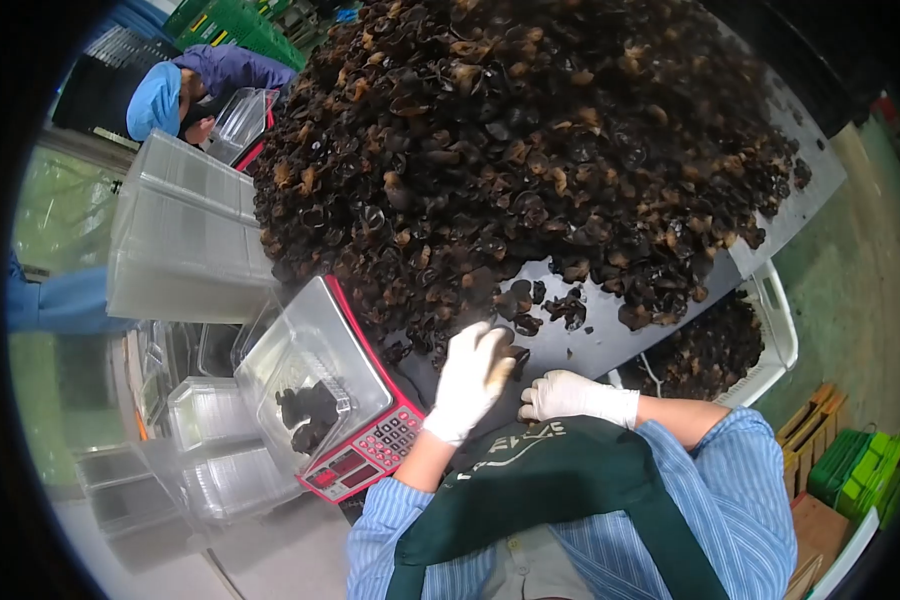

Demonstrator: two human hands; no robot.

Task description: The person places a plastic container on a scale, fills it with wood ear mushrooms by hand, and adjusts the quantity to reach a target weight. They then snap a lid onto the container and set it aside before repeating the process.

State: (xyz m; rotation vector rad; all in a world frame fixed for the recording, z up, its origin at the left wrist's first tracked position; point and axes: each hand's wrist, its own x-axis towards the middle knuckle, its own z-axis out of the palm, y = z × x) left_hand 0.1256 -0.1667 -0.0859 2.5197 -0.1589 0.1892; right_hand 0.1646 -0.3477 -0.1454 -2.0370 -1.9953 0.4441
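My left hand (473, 378), in a white glove, is closed by the near edge of the heap, with a dark piece of wood ear mushroom at its fingertips. My right hand (568, 396), gloved too, is curled closed at the table's near edge; what it holds, if anything, is hidden. Ahead of both rises a large heap of wood ear mushrooms (510, 150) on a metal table (600, 345). Left of my left hand stands a red scale (390, 440). On its pan sits a clear plastic container (295, 375) with a few dark mushroom pieces (310, 410) inside.
Tall stacked clear containers (185, 230) stand to the left, with more clear boxes (210, 415) below. A white basket (780, 320) of mushrooms is at the right under the table edge. A co-worker in a blue cap (155, 100) bends over another scale. Green crates (860, 465) lie lower right.
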